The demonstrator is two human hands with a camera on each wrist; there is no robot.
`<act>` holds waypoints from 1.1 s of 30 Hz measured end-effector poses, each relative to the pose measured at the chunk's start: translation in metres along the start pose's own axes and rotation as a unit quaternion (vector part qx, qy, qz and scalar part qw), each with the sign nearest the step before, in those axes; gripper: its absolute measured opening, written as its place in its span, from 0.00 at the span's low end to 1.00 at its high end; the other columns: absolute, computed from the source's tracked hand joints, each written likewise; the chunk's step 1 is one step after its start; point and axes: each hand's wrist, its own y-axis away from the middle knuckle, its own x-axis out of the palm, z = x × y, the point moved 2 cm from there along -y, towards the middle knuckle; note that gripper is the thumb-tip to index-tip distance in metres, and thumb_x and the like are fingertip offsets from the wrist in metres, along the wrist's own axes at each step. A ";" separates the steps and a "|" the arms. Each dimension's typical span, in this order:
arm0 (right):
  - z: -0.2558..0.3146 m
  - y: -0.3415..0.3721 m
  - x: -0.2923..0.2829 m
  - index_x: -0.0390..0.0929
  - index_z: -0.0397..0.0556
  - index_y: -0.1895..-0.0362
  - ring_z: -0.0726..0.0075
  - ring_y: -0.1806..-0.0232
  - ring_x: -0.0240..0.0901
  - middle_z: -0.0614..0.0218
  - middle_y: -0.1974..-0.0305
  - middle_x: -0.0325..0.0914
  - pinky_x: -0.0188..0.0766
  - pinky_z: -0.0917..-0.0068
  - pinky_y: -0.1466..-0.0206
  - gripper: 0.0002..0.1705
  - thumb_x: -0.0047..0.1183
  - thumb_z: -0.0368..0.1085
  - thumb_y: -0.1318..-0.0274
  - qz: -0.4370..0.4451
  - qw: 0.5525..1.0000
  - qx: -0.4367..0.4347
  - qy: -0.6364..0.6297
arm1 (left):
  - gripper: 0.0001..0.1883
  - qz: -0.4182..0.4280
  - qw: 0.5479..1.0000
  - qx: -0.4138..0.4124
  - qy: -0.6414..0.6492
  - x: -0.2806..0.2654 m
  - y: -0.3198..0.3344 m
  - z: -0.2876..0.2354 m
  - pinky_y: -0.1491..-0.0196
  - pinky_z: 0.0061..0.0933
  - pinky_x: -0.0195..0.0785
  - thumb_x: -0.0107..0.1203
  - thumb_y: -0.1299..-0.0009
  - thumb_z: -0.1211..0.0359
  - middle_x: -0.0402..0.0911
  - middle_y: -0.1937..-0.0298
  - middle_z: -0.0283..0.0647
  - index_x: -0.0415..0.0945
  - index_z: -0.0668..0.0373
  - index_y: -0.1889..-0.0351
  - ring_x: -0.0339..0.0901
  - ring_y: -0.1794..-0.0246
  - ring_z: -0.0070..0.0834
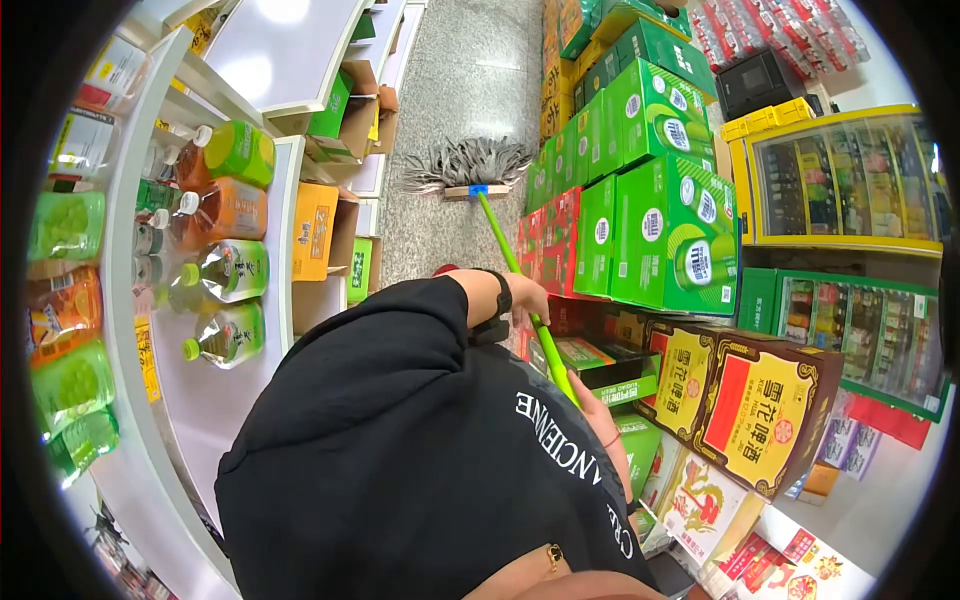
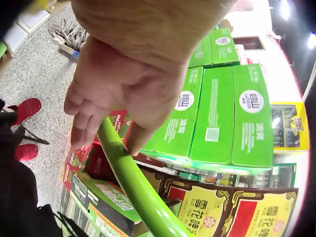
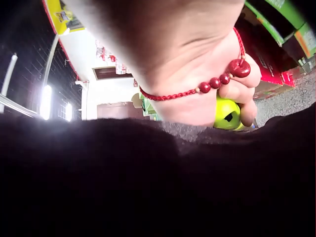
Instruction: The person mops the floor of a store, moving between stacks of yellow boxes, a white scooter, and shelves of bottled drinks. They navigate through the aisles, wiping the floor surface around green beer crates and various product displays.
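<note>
A shop aisle with a speckled floor (image 1: 425, 240) runs between white shelves (image 1: 205, 420) of bottled drinks (image 1: 236, 270) on its left edge and stacked green cartons (image 1: 655, 235) on its right. Ahead, a grey string mop (image 1: 468, 160) lies spread on the floor beside the cartons' edge. A person in a black top (image 1: 390, 440) has both hands clamped, well apart, on its lime-green handle (image 1: 549, 352): the left hand (image 1: 530, 305) partway along, the right hand (image 1: 597, 412) round the near end.

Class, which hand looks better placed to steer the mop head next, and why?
Probably the left hand: it grips the green handle nearer the mop head, while the right hand holds the handle's opposite end.
</note>
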 end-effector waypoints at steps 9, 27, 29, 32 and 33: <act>0.061 0.013 0.014 0.53 0.44 0.37 0.72 0.37 0.53 0.61 0.38 0.56 0.50 0.81 0.39 0.32 0.48 0.36 0.46 -0.029 0.990 0.093 -0.105 | 0.22 -0.036 0.998 -0.042 -0.021 0.010 -0.025 -0.007 0.77 0.38 0.68 0.57 0.45 0.57 0.78 0.61 0.46 0.73 0.53 0.53 0.79 0.77 0.35; 0.165 -0.302 -0.021 0.60 0.46 0.41 0.78 0.76 0.66 0.69 0.69 0.72 0.65 0.80 0.74 0.29 0.48 0.32 0.50 -0.142 0.989 -0.027 -0.012 | 0.19 -0.352 0.926 0.133 0.029 -0.272 -0.061 0.018 0.65 0.33 0.71 0.57 0.46 0.60 0.78 0.66 0.47 0.74 0.63 0.60 0.77 0.66 0.38; 0.202 -0.348 -0.020 0.62 0.47 0.43 0.77 0.77 0.66 0.70 0.70 0.71 0.65 0.79 0.75 0.28 0.48 0.33 0.51 -0.146 0.989 -0.039 0.005 | 0.22 -0.395 0.904 0.148 0.073 -0.284 -0.014 0.006 0.65 0.33 0.71 0.55 0.45 0.58 0.78 0.65 0.50 0.72 0.63 0.56 0.77 0.67 0.40; 0.218 -0.386 -0.017 0.64 0.47 0.46 0.77 0.78 0.66 0.70 0.73 0.71 0.64 0.79 0.76 0.25 0.49 0.33 0.52 -0.138 0.989 -0.044 -0.022 | 0.26 -0.410 0.886 0.139 0.169 -0.298 0.041 -0.006 0.67 0.32 0.69 0.55 0.43 0.58 0.77 0.63 0.47 0.66 0.62 0.50 0.76 0.67 0.35; 0.239 -0.386 -0.013 0.65 0.48 0.46 0.77 0.78 0.66 0.71 0.73 0.71 0.64 0.79 0.76 0.25 0.49 0.34 0.52 -0.114 0.993 -0.005 -0.009 | 0.24 -0.382 0.886 0.148 0.216 -0.296 0.070 -0.014 0.69 0.31 0.69 0.54 0.42 0.58 0.77 0.64 0.46 0.67 0.62 0.50 0.76 0.69 0.32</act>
